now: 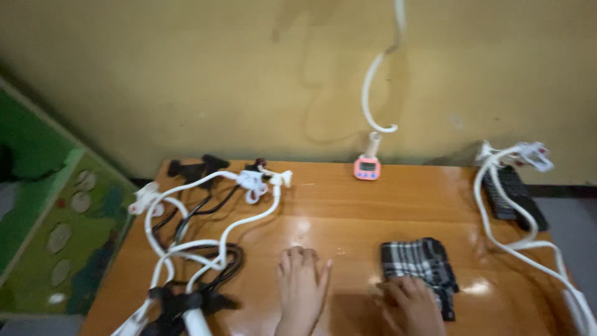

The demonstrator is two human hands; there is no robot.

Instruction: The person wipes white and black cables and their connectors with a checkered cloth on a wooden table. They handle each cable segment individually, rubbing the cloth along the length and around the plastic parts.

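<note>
My left hand [302, 283] lies flat on the glossy wooden table [348, 205], palm down, fingers slightly apart, holding nothing. My right hand [410, 305] rests on the near edge of a folded black-and-white checked cloth [418, 261], fingers curled down onto it. The cloth lies right of centre, close to the front of the table. About a hand's width of bare wood separates the two hands.
A tangle of white and black flexible gooseneck holders [205, 230] covers the left of the table. A small pink digital timer [367, 168] stands at the back by a white gooseneck arm [373, 93]. More white arms [497, 205] and a black slab [513, 196] sit at right.
</note>
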